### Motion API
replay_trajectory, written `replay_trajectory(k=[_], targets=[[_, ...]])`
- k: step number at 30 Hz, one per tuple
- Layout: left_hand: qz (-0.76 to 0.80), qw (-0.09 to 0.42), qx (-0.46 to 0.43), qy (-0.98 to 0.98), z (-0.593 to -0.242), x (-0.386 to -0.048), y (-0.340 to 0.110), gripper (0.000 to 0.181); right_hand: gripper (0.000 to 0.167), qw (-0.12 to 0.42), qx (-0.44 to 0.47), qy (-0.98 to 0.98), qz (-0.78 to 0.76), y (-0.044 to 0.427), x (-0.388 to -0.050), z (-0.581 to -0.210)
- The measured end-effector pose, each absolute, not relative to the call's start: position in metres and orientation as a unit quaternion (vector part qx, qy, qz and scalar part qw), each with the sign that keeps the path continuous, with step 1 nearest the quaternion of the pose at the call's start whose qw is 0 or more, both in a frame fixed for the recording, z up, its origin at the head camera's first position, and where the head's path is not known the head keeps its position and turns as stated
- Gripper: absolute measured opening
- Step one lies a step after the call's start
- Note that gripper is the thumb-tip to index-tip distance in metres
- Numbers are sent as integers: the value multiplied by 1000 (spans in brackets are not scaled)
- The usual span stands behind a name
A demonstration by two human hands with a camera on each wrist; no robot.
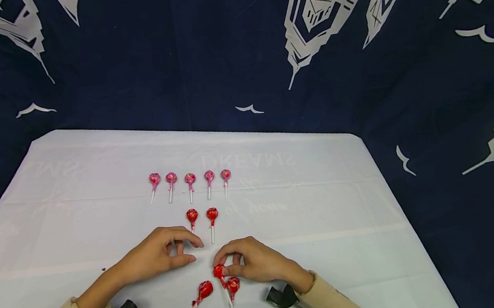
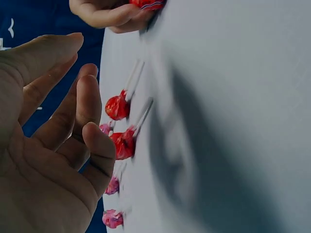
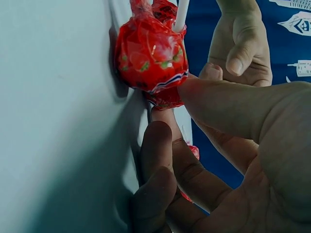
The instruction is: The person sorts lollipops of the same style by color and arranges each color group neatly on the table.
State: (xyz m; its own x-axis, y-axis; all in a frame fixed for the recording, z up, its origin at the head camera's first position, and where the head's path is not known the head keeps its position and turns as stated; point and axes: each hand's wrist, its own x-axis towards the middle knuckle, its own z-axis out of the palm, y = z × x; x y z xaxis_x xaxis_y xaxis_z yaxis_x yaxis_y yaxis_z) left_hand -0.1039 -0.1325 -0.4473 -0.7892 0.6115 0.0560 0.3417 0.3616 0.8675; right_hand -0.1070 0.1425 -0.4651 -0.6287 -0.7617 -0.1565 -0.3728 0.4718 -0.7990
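My right hand (image 1: 257, 262) pinches the wrapped head of a red lollipop (image 1: 218, 271) between thumb and fingers. Its white stick points toward me and crosses a second red lollipop (image 1: 233, 285) lying on the table. Another red lollipop (image 1: 205, 289) lies slanted just to the left. My left hand (image 1: 158, 254) hovers with relaxed, slightly bent fingers and nothing in them, its palm showing in the left wrist view. Beyond its fingertips two red lollipops (image 1: 212, 214) lie side by side; the fingers partly cover the left one's stick.
Farther back runs a row of several pink lollipops (image 1: 190, 178), sticks toward me. A white cloth (image 1: 324, 216) with faint lettering covers the table. Behind it hangs a dark blue curtain (image 1: 166, 57) with white building prints. Black straps (image 1: 282, 297) sit near both wrists.
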Motion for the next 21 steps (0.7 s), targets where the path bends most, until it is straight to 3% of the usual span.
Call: replay_trajectory(k=[21], targets=[[500,227,321,771,-465,-87,-121,18,20,259,-342,818,-384,142,-107,-465]])
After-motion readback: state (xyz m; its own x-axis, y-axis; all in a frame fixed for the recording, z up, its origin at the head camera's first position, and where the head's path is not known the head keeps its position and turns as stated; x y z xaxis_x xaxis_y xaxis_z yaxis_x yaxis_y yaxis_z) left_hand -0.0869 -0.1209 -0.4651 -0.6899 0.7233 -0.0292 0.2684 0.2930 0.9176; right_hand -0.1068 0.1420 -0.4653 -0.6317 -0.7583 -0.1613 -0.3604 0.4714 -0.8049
